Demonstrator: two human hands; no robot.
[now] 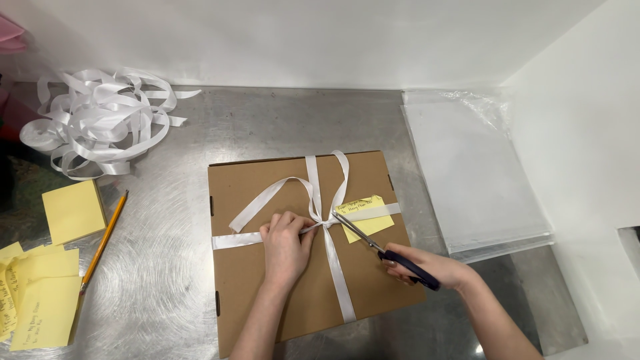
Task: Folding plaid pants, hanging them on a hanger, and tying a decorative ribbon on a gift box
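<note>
A flat brown cardboard box (267, 293) lies on the metal table, tied crosswise with white ribbon (337, 273). Two loose ribbon tails (263, 200) run up and left from the knot. My left hand (285, 245) rests on the box and pinches the ribbon right at the knot. My right hand (433, 268) holds dark-handled scissors (373, 244); their blades point up-left at the knot. A yellow sticky note (368, 223) with handwriting is tucked under the ribbon on the right side of the box.
A tangle of loose white ribbon (93, 123) lies at the back left. A yellow sticky pad (72, 211), a pencil (105, 239) and written yellow notes (37, 293) sit at the left. Clear plastic sheets (470, 173) are stacked at the right by the wall.
</note>
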